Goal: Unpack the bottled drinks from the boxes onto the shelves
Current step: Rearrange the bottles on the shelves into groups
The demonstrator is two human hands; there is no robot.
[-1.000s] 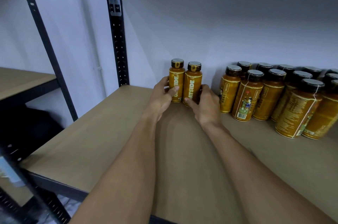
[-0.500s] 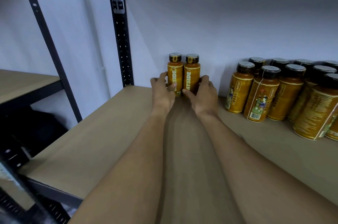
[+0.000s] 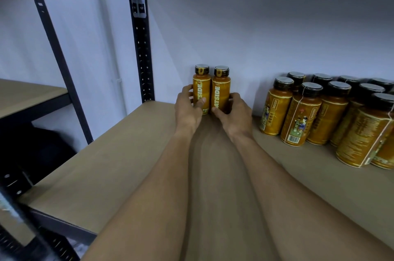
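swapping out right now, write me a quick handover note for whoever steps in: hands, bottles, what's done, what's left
Hands: the left hand grips the left bottle low on its body; the right hand grips the right bottle likewise.
Things: both bottles stand upright, side by side, on the shelf, at the back by the wall.
Done: a cluster of bottles already stands at the right of the shelf.
Left: let go of this pair. No boxes are in view, so how many remain cannot be told.

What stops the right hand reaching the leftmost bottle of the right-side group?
Probably nothing, so yes: only bare shelf separates the right hand from the leftmost bottle. It grips another bottle, though, and must release first.
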